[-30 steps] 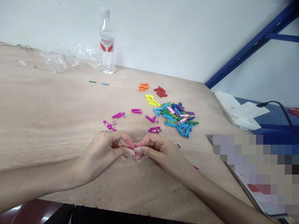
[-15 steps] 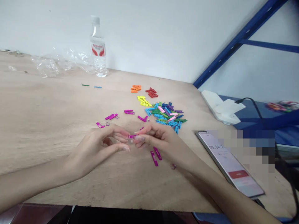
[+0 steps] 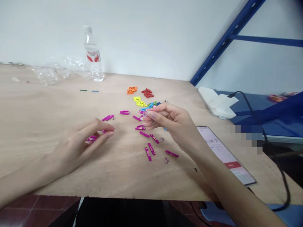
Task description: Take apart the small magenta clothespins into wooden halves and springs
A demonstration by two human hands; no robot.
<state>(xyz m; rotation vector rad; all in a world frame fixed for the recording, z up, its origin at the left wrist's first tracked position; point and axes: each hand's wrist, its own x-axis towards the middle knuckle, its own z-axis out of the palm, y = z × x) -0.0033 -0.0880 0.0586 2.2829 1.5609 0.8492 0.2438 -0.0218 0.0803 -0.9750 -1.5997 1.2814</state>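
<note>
My left hand hovers low over the wooden table, fingers loosely stretched and apart, nothing in them. A few magenta clip pieces lie on the table and show through the gap under its thumb. My right hand is raised further right with its fingertips pinched together. Whether they hold one of the small magenta pieces I cannot make out. Loose magenta clip halves and tiny metal springs are scattered below and between my hands.
Small sorted piles lie behind: orange clips, red clips, yellow clips. A water bottle and crumpled clear plastic stand at the back left. A phone, a white device and a black cable are at the right.
My hands have come apart: the left has dropped left toward the table, the right has lifted up and right. More magenta pieces now lie between them. The view has shifted right.
</note>
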